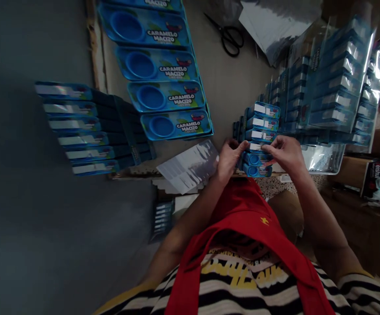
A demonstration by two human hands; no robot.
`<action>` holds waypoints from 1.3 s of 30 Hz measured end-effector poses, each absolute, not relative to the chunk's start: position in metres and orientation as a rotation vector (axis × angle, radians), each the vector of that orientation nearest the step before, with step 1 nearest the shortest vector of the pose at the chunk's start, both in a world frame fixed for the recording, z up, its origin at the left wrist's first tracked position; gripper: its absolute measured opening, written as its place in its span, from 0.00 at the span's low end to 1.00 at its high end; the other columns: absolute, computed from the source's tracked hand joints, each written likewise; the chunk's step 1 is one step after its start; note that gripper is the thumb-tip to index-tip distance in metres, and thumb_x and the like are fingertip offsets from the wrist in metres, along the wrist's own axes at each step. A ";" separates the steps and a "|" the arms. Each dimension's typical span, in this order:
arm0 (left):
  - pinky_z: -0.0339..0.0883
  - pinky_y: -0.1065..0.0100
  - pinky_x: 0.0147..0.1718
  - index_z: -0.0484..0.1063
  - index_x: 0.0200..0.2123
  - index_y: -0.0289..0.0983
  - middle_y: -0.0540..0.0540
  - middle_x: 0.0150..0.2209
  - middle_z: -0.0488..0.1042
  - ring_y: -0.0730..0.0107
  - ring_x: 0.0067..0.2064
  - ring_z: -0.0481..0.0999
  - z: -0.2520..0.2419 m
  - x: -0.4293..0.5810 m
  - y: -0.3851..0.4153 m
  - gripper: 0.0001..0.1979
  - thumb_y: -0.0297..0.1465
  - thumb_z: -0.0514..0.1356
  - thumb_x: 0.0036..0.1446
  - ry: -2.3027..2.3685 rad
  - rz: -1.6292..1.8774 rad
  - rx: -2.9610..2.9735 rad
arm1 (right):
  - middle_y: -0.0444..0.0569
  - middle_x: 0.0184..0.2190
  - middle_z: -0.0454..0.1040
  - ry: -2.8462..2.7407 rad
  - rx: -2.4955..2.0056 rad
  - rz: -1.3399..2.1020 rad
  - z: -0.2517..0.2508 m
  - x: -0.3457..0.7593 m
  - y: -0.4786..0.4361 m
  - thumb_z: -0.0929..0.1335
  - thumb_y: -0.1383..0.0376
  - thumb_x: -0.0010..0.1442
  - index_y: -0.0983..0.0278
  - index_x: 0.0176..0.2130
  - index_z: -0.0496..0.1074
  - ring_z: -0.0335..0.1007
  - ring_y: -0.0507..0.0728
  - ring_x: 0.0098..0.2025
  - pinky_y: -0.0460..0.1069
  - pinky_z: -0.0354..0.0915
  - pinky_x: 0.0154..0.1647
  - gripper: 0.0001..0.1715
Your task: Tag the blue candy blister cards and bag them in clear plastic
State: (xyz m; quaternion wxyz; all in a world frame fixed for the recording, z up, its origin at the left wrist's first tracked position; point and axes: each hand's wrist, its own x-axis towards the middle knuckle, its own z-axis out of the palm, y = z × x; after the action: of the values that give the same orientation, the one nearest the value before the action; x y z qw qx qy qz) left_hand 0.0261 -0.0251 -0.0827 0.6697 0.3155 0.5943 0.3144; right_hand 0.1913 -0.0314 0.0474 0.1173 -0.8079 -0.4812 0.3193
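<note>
White label (255, 147) on blue boxes (256, 159), view's 3 o'clock. My left hand (229, 158) half-curled at its 9 o'clock; right hand (288, 153) at 3, can't tell if pinching. Keep edges square, press flat.

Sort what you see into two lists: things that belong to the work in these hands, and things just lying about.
Seem part of the work:
blue boxes between the left hand and right hand
white labels on them
shiny sheet beside the left hand

Seem just lying about:
black scissors
cardboard box, lower right
</note>
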 end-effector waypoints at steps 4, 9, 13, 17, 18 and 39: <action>0.65 0.73 0.32 0.65 0.34 0.40 0.54 0.32 0.68 0.72 0.34 0.70 -0.065 0.008 -0.041 0.21 0.45 0.71 0.55 1.486 0.890 0.802 | 0.41 0.20 0.68 -1.223 -2.136 0.966 0.065 0.193 -0.039 0.77 0.45 0.56 0.61 0.24 0.69 0.60 0.50 0.23 0.47 0.56 0.25 0.27; 0.70 0.72 0.30 0.75 0.45 0.38 0.48 0.37 0.78 0.73 0.29 0.75 -0.001 -0.020 -0.070 0.20 0.47 0.68 0.58 1.169 0.893 0.769 | 0.39 0.20 0.65 -1.072 -1.987 0.980 0.082 0.182 -0.047 0.78 0.39 0.53 0.60 0.27 0.69 0.58 0.49 0.23 0.47 0.55 0.24 0.31; 0.71 0.71 0.25 0.76 0.49 0.36 0.45 0.40 0.82 0.72 0.28 0.77 0.025 -0.012 -0.075 0.30 0.44 0.76 0.45 0.918 0.734 0.593 | 0.40 0.21 0.67 -1.015 -1.926 1.075 0.087 0.167 -0.054 0.79 0.38 0.51 0.60 0.29 0.69 0.60 0.49 0.23 0.46 0.57 0.23 0.33; 0.66 0.74 0.23 0.76 0.33 0.36 0.51 0.25 0.76 0.75 0.24 0.72 0.020 -0.003 -0.073 0.21 0.45 0.76 0.46 0.946 0.743 0.546 | 0.37 0.21 0.66 -0.933 -1.891 1.234 0.090 0.163 -0.063 0.79 0.40 0.52 0.59 0.34 0.70 0.59 0.48 0.21 0.46 0.57 0.21 0.30; 0.65 0.74 0.23 0.75 0.30 0.36 0.51 0.24 0.75 0.76 0.23 0.71 0.018 -0.005 -0.072 0.20 0.45 0.76 0.47 0.952 0.752 0.543 | 0.37 0.21 0.67 -0.918 -1.877 1.277 0.090 0.165 -0.066 0.79 0.41 0.51 0.58 0.37 0.71 0.60 0.48 0.21 0.46 0.57 0.21 0.30; 0.62 0.69 0.24 0.72 0.28 0.39 0.49 0.22 0.74 0.66 0.24 0.76 -0.004 -0.029 -0.034 0.15 0.43 0.68 0.55 1.240 0.542 1.070 | 0.40 0.27 0.79 -0.947 -2.037 0.897 0.045 0.156 -0.083 0.81 0.54 0.48 0.57 0.38 0.62 0.81 0.56 0.32 0.49 0.73 0.35 0.30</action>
State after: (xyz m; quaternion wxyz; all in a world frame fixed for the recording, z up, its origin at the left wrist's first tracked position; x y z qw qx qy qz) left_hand -0.0289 -0.0345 -0.0037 0.6505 0.4712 0.5459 0.2385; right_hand 0.1562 -0.0826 0.0446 0.3534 -0.7877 -0.3664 0.3470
